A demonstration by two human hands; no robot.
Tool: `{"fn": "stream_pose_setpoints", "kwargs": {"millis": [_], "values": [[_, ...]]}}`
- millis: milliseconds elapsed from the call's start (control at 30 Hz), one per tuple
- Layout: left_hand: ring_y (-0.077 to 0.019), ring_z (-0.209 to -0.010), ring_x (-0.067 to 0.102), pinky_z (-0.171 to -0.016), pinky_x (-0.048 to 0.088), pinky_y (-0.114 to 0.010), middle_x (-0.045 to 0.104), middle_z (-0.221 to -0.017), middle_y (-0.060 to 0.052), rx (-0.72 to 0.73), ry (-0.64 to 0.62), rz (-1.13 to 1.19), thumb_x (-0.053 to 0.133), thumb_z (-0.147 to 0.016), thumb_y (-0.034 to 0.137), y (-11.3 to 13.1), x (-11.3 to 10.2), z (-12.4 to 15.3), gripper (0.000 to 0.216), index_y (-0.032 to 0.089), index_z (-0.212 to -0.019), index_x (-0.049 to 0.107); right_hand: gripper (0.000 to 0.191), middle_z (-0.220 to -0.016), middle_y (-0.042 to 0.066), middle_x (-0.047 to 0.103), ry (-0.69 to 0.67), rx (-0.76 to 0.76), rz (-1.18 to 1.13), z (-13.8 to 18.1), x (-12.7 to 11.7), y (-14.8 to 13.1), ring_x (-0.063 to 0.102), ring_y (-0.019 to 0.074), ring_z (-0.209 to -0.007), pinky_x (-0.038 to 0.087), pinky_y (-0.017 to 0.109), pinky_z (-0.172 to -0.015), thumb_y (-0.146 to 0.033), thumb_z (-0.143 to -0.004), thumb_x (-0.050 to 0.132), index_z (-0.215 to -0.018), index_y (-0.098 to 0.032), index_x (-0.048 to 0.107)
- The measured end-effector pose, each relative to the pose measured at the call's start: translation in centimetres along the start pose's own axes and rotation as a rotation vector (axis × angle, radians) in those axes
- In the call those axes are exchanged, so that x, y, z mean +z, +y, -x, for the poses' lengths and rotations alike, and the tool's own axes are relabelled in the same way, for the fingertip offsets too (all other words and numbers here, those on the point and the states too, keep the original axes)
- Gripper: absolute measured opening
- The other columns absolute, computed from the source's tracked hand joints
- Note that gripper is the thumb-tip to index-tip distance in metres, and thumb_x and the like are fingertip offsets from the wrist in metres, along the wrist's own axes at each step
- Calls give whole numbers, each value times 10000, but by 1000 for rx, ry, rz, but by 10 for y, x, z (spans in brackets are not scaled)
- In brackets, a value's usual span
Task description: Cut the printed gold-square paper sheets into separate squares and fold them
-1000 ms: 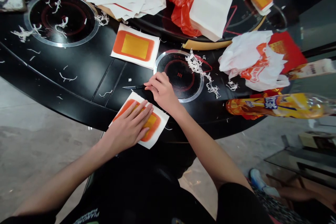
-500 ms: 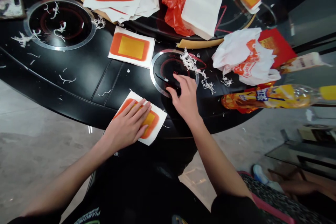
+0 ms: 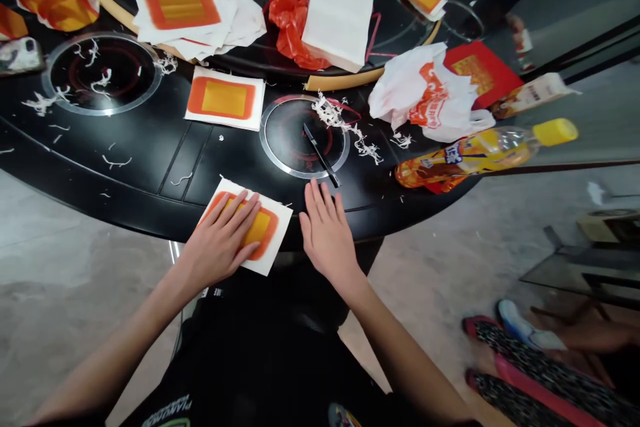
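Grip: neither hand closes on anything; both are open.
Left hand (image 3: 217, 243): flat, fingers together, pressing on a paper square (image 3: 270, 227) printed in orange and gold, at the table's edge.
Right hand (image 3: 325, 230): empty, fingers spread, over the rim of the black table (image 3: 140, 170), just below the craft knife.
Craft knife (image 3: 320, 155): lying slantwise across a round induction burner (image 3: 261, 137), one end past its metal ring.
Around: white paper shreds (image 3: 340, 127) beside the knife, another printed square (image 3: 224, 97), a white plastic bag (image 3: 425, 97), an orange drink bottle (image 3: 465, 163).
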State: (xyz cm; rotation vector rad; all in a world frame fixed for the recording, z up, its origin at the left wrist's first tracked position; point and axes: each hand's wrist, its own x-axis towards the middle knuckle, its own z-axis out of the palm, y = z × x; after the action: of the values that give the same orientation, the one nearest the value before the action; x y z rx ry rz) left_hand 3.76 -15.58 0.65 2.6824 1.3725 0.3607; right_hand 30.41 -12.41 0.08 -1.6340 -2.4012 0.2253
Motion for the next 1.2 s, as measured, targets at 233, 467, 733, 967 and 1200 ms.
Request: {"fn": "stream_pose_setpoints", "kwargs": {"millis": [233,467,733,967,1200], "values": [[-336,-1615,396,-1363,277,-561,412,-1742,-115,0,32,-23,477,-1139,441,2,2,5,805,166,-1774,66,703,-1799,71,281,-106,-441,-188,-16,1,-22,213,268,-1697,294,542,-1381,-357,-1151,376,-1760,-210,56],[-352,-1665,285,-1376,252,-569,348,-1774,-122,16,-29,-49,507,-1110,519,3,-2,16,861,135,-1770,109,641,-1759,101,365,-12,-221,-98,-33,0,-1,226,346,-1689,178,654,-1392,-400,-1147,395,-1729,-155,282],[-392,-1652,290,-1350,277,-649,390,-1743,-166,122,-40,-113,514,-929,28,0,-6,32,916,150,-1767,166,909,-1808,134,206,-109,-484,-147,-13,7,-26,169,281,-1706,232,520,-1405,-641,-1098,411,-1752,-99,85],[-233,-1421,649,-1225,537,-402,605,-1605,-2,-50,232,-46,438,-884,-56,-33,-80,39,923,317,-1724,358,849,-1801,150,229,44,-176,-68,-8,1,22,223,304,-1690,332,553,-1366,-474,-1112,492,-1760,-137,59],[-215,-1500,570,-1295,408,-546,606,-1608,-17,54,615,-166,516,-989,23,-86,-116,-80,596,199,-1557,559,634,-1701,166,470,258,-126,-143,2,5,16,329,318,-1653,508,527,-1254,-358,-1100,547,-1685,-158,404]]}}
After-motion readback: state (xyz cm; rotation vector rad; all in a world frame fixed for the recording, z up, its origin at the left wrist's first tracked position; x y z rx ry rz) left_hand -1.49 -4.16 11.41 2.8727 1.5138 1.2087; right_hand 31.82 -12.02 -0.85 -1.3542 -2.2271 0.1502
